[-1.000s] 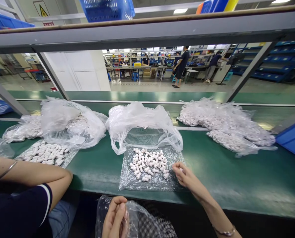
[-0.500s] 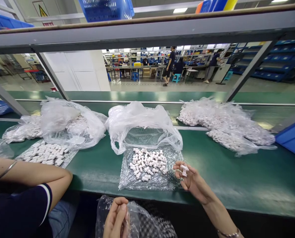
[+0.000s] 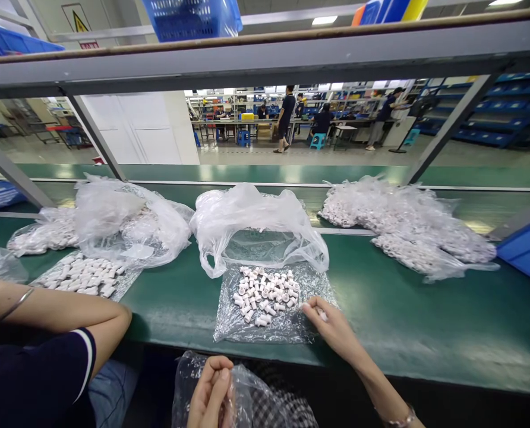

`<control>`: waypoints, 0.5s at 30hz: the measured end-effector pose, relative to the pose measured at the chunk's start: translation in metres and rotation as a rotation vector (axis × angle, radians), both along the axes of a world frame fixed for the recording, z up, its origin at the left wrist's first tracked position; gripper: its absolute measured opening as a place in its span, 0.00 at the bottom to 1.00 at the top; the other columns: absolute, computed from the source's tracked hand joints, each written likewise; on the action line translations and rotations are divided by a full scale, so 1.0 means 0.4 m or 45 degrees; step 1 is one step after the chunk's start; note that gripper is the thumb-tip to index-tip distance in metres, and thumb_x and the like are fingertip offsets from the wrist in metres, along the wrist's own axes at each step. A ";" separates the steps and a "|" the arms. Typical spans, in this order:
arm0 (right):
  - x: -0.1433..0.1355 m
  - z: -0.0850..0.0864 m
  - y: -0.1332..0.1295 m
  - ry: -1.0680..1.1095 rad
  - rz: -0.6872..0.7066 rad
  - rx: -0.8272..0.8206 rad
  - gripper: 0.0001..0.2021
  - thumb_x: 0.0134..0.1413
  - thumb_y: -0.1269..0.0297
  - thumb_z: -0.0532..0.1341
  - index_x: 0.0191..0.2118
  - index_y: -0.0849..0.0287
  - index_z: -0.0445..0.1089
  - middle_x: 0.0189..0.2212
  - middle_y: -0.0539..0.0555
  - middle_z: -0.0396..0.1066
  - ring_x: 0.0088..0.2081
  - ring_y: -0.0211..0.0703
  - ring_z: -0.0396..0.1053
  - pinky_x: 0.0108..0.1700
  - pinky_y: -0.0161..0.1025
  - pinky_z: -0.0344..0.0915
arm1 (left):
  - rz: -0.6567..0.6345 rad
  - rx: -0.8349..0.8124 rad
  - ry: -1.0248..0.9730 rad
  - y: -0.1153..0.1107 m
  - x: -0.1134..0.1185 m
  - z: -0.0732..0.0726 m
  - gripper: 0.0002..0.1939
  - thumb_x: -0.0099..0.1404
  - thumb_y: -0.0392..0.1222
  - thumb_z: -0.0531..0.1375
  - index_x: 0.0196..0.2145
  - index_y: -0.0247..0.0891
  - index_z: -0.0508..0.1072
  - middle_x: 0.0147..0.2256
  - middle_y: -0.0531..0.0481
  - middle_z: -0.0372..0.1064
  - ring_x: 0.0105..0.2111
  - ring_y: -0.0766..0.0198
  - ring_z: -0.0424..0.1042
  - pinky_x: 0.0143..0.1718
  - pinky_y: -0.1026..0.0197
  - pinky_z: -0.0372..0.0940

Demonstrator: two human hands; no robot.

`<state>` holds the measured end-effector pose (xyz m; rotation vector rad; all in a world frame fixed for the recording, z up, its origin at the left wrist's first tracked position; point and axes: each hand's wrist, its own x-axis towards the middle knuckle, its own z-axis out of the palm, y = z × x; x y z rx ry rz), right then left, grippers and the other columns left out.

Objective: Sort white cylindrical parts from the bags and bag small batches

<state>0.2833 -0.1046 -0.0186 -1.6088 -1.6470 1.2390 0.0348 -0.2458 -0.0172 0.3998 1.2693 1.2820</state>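
Note:
Low in front of me, my left hand [image 3: 214, 389] is closed on the gathered edge of a clear plastic bag [image 3: 249, 386] that hangs over my lap. My right hand [image 3: 334, 330] hovers at the right side of a flat clear plastic sheet or bag [image 3: 229, 327] on the bench. Its fingers are curled round a small white plastic fitting, mostly covered by them. On the sheet lies a loose pile of similar white fittings [image 3: 265, 292], short tubes with a flared end. Just behind the pile, a large translucent bag [image 3: 251, 205] stands with its mouth open towards me.
Bags of white parts [image 3: 407, 226] lie on the green bench [image 3: 381, 327] at the right. At the left are another filled bag [image 3: 126, 220] and spread white pieces [image 3: 87, 273], beside a co-worker's arm [image 3: 69, 312]. A shelf beam [image 3: 265, 65] crosses above.
My right hand has turned over, palm now downward, and shifted slightly left towards the pile. Its fingers have curled round the white fitting. My left hand stays nearly still.

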 end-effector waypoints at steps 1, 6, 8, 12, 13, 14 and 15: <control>0.008 0.012 0.002 0.231 -0.026 -0.095 0.25 0.56 0.38 0.51 0.35 0.59 0.58 0.26 0.48 0.59 0.23 0.25 0.50 0.23 0.26 0.47 | -0.006 0.008 -0.005 0.000 0.001 0.000 0.31 0.51 0.66 0.66 0.39 0.39 0.66 0.20 0.60 0.54 0.14 0.79 0.42 0.15 0.72 0.41; 0.017 0.048 0.025 0.681 -0.031 -0.233 0.26 0.56 0.36 0.47 0.39 0.58 0.58 0.29 0.49 0.59 0.21 0.23 0.46 0.18 0.26 0.45 | -0.021 0.001 0.002 0.002 0.006 0.006 0.30 0.52 0.66 0.66 0.39 0.39 0.66 0.21 0.59 0.55 0.14 0.79 0.42 0.15 0.71 0.40; 0.005 0.040 0.034 0.333 -0.001 -0.085 0.25 0.57 0.38 0.50 0.36 0.60 0.59 0.27 0.48 0.58 0.22 0.22 0.47 0.22 0.25 0.46 | -0.019 -0.001 0.014 0.003 0.006 0.008 0.30 0.52 0.66 0.66 0.39 0.39 0.66 0.21 0.59 0.54 0.14 0.79 0.42 0.15 0.71 0.41; -0.022 0.004 0.036 -0.425 0.188 0.291 0.20 0.60 0.44 0.51 0.45 0.54 0.65 0.32 0.50 0.67 0.28 0.26 0.56 0.31 0.26 0.47 | -0.015 0.010 0.027 0.003 0.001 0.007 0.31 0.51 0.67 0.66 0.39 0.39 0.66 0.20 0.59 0.54 0.15 0.78 0.43 0.15 0.71 0.41; -0.024 -0.003 0.034 -0.516 0.242 0.314 0.20 0.60 0.45 0.51 0.47 0.53 0.65 0.33 0.50 0.68 0.28 0.27 0.57 0.31 0.27 0.46 | -0.014 0.011 0.028 0.003 0.000 0.005 0.31 0.51 0.67 0.66 0.39 0.39 0.66 0.20 0.59 0.53 0.15 0.78 0.43 0.15 0.71 0.42; -0.023 -0.007 0.032 -0.555 0.275 0.311 0.19 0.60 0.45 0.51 0.47 0.53 0.66 0.33 0.51 0.69 0.28 0.27 0.57 0.32 0.27 0.45 | -0.012 0.010 0.029 0.003 -0.002 0.004 0.31 0.50 0.67 0.66 0.39 0.39 0.66 0.20 0.59 0.53 0.15 0.78 0.43 0.15 0.71 0.42; -0.020 -0.008 0.030 -0.538 0.280 0.291 0.19 0.59 0.45 0.52 0.45 0.54 0.66 0.33 0.51 0.69 0.28 0.27 0.57 0.32 0.26 0.46 | -0.007 0.008 0.032 0.003 -0.003 0.002 0.31 0.50 0.67 0.66 0.38 0.39 0.66 0.20 0.59 0.53 0.15 0.77 0.44 0.15 0.71 0.42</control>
